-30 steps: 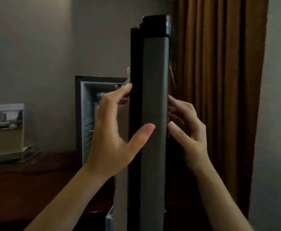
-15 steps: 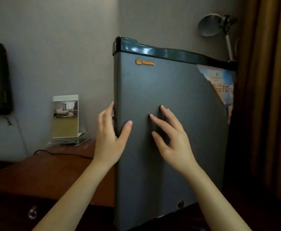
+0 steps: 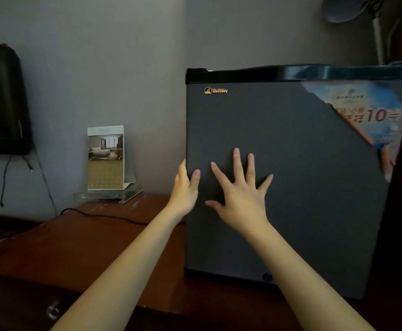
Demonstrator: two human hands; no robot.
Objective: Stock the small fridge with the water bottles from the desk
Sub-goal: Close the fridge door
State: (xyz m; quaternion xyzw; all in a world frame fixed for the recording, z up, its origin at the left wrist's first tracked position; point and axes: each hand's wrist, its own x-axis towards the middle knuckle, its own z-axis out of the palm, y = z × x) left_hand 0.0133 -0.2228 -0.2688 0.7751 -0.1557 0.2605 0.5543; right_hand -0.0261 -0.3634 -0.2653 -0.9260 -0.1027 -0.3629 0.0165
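Observation:
The small grey fridge (image 3: 302, 177) stands on the brown wooden desk (image 3: 87, 240), its door closed and facing me. A torn poster covers the door's upper right corner. My right hand (image 3: 240, 194) lies flat on the door with fingers spread. My left hand (image 3: 185, 187) holds the door's left edge, thumb on the front and fingers wrapped behind the edge. No water bottle is in view.
A standing photo card (image 3: 105, 158) on a clear base sits at the back of the desk by the wall. A black cable (image 3: 104, 217) runs across the desk. A dark box (image 3: 2, 101) hangs on the left wall. A lamp (image 3: 345, 8) rises behind the fridge.
The fridge door has swung from edge-on and open to shut. My right hand moved from the door's side to its front and flattened. My left hand stayed on the door's edge.

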